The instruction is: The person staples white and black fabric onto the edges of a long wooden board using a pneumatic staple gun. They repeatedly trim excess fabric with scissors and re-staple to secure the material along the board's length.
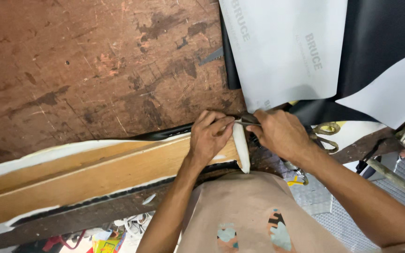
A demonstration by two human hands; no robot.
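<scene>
My left hand (208,137) presses down on the end of a long wooden board (94,171) edged with white foam and black material, its fingers pinching the covering at the board's end. A white foam strip (241,147) wraps that end. My right hand (280,133) grips a small dark tool (249,120) with a thin metal blade pointing at my left fingertips, right at the board's corner. The tool's tip is partly hidden by my fingers.
A worn brown worktable (80,65) lies beyond the board. Sheets of grey-backed black material (287,51) lie at the upper right, with a saw blade (211,56) peeking from under them. Brass-handled scissors (326,133) lie beside my right wrist. Clutter sits on the floor below.
</scene>
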